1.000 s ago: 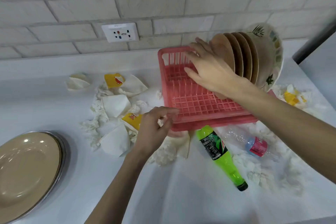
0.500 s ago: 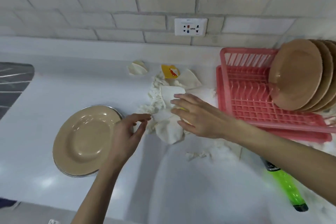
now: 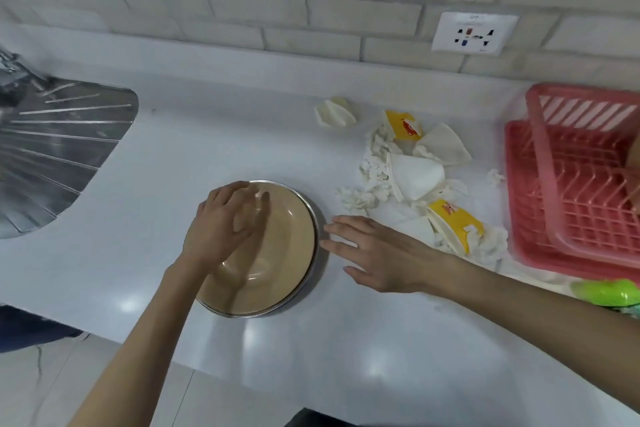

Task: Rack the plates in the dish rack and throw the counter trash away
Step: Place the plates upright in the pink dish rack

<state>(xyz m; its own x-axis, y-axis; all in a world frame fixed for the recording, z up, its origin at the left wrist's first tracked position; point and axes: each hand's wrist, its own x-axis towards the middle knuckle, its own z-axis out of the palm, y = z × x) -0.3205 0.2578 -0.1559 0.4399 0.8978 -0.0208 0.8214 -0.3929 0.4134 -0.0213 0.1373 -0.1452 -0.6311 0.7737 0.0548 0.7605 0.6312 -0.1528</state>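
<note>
Your left hand (image 3: 227, 230) is spread loosely over the tan plate (image 3: 280, 263), blurred; contact unclear. Your right hand (image 3: 384, 253), fingers (image 3: 346, 221) straight, lies at the plate's 3 o'clock. The frame edge cuts off the dish rack (image 3: 568, 191).

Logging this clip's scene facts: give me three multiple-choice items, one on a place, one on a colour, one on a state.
1. Where is the plate? A in the sink; B on the counter; C held in the air.
2. What colour is the rack? A pink; B blue; C green.
3. How is the right hand? A gripping the plate; B fisted; C open, fingers straight.
Answers: B, it lies flat on the white counter; A, its grid is pink; C, its straight fingers are beside the plate, holding nothing.
</note>
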